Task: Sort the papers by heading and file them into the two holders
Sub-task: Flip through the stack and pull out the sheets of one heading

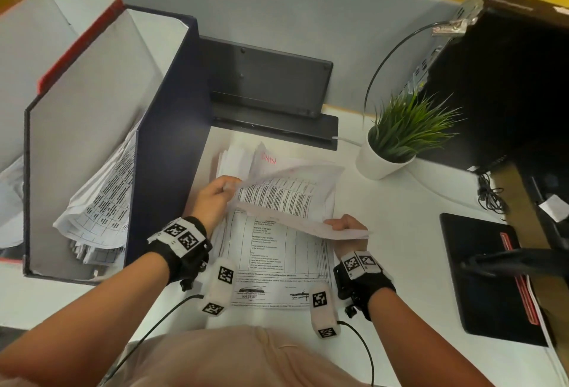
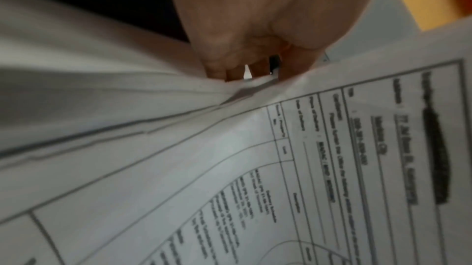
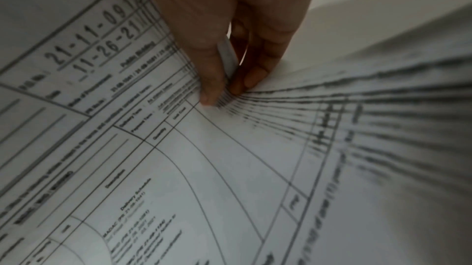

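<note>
Though blurred at the wrists, overhead both hands' grip [image 1: 215, 194] on one sheet [image 1: 286, 199].

a small green plant in a white pot [image 1: 381, 160] stands on the white desk [image 1: 409, 251], right of a black stand [image 1: 271, 91] by the grey partition [image 1: 308, 8]. a black pad [image 1: 489, 276] lies at the right edge.
</note>
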A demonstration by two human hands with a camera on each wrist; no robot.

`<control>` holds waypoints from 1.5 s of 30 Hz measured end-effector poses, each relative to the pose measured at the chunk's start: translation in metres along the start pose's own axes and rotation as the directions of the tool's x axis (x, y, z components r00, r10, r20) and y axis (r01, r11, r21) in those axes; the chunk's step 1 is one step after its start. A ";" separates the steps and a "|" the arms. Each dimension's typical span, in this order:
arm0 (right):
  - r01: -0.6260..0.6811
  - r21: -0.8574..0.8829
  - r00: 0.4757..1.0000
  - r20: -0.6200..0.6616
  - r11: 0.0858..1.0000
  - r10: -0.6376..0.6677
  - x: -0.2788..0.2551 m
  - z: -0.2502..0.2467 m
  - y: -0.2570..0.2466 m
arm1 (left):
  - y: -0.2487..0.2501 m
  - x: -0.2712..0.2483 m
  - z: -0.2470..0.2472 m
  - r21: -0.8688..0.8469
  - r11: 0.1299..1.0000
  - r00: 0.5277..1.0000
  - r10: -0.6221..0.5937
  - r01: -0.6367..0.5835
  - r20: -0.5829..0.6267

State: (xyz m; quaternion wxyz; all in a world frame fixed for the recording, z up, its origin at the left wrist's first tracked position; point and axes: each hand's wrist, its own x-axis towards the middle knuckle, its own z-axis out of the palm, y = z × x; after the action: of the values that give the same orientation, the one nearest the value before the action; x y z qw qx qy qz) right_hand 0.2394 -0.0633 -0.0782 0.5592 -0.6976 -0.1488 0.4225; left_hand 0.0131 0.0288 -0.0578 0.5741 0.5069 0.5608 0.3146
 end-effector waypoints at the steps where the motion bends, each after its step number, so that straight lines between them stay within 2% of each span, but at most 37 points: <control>1: 0.054 -0.134 0.998 -0.012 0.990 -0.056 0.002 -0.001 0.002 | 0.002 -0.001 -0.001 -0.065 0.997 0.999 -0.044 0.045 0.025; 3: 0.077 -0.373 0.996 -0.018 0.925 -0.091 0.002 -0.002 0.002 | 0.003 -0.001 -0.002 -0.122 0.988 0.992 -0.086 0.096 0.089; 4: 0.054 -0.418 0.997 -0.023 0.907 -0.070 0.000 -0.002 0.000 | 0.003 -0.001 -0.003 -0.130 0.985 0.989 -0.099 0.113 0.114; 6: 0.040 -0.375 0.999 0.003 0.926 -0.042 0.003 -0.003 0.001 | 0.005 0.000 -0.004 -0.150 0.975 0.980 -0.145 0.164 0.134; 9: 0.079 -0.171 0.993 0.096 0.982 -0.064 0.003 -0.001 -0.002 | 0.004 0.002 -0.007 -0.127 0.967 0.968 -0.205 0.223 0.142; 12: 0.070 -0.350 0.997 0.060 0.934 -0.052 0.004 0.001 0.000 | 0.004 0.003 -0.008 -0.129 0.966 0.968 -0.206 0.225 0.144; 13: 0.063 -0.357 0.998 0.046 0.932 -0.050 0.004 0.001 0.001 | 0.007 0.002 -0.006 -0.123 0.966 0.968 -0.212 0.229 0.134; 17: 0.179 -0.411 0.983 0.115 0.894 -0.144 0.001 0.004 0.002 | 0.011 0.006 0.001 -0.096 0.974 0.979 -0.205 0.203 -0.011; 18: 0.178 -0.437 0.984 0.093 0.882 -0.153 0.001 0.005 0.001 | 0.010 0.008 0.001 -0.044 0.985 0.983 -0.170 0.168 -0.064; 20: 0.092 -0.508 0.992 -0.030 0.856 -0.124 0.000 0.006 -0.002 | 0.011 0.002 0.003 0.047 0.996 0.989 -0.069 0.076 -0.131; 22: 0.069 -0.527 0.989 -0.075 0.847 -0.127 -0.003 0.008 -0.007 | 0.014 -0.003 0.001 -0.004 1.000 0.999 -0.003 0.003 -0.042; 24: 0.144 -0.432 0.984 -0.035 0.890 -0.177 -0.008 0.013 -0.013 | 0.020 -0.007 0.003 -0.057 0.998 0.994 0.014 -0.008 0.104; 25: 0.168 -0.341 0.982 -0.022 0.925 -0.187 -0.010 0.015 -0.017 | 0.022 -0.009 0.005 -0.038 0.999 0.990 0.030 -0.025 0.137; 27: 0.183 -0.217 0.981 -0.021 0.959 -0.192 -0.012 0.019 -0.024 | 0.024 -0.009 0.008 0.085 0.992 0.988 0.084 -0.096 0.130; 30: 0.192 -0.168 0.980 -0.011 0.967 -0.197 -0.012 0.020 -0.036 | 0.028 -0.013 0.011 0.231 0.959 0.982 0.135 -0.162 0.129; 32: 0.226 -0.147 0.973 -0.013 0.963 -0.231 -0.013 0.022 -0.047 | 0.036 -0.016 0.011 0.233 0.955 0.980 0.162 -0.185 0.112; 34: 0.315 -0.131 0.947 -0.024 0.940 -0.321 -0.016 0.024 -0.063 | 0.049 -0.021 0.011 0.210 0.943 0.966 0.247 -0.258 0.078; 37: 0.458 -0.027 0.889 -0.021 0.889 -0.458 -0.027 0.029 -0.092 | 0.070 -0.029 0.011 0.102 0.912 0.918 0.396 -0.397 0.027; 39: 0.531 0.077 0.847 -0.010 0.844 -0.532 -0.037 0.031 -0.108 | 0.080 -0.035 0.009 0.013 0.864 0.864 0.503 -0.503 -0.023; 41: 0.546 0.170 0.832 0.007 0.820 -0.555 -0.043 0.031 -0.112 | 0.082 -0.039 0.006 -0.038 0.824 0.824 0.562 -0.565 -0.069; 43: 0.497 0.182 0.855 0.061 0.848 -0.515 -0.046 0.034 -0.107 | 0.077 -0.041 0.007 -0.037 0.837 0.836 0.541 -0.546 -0.088; 45: 0.442 0.137 0.882 0.111 0.886 -0.457 -0.050 0.039 -0.096 | 0.068 -0.042 0.013 -0.042 0.884 0.885 0.463 -0.465 -0.058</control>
State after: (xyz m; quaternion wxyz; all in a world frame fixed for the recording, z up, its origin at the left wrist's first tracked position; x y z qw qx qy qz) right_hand 0.2059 -0.0401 0.0291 0.6669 -0.5813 -0.3227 0.3366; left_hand 0.0322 0.0069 0.0180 0.4828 0.6029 0.4277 0.4696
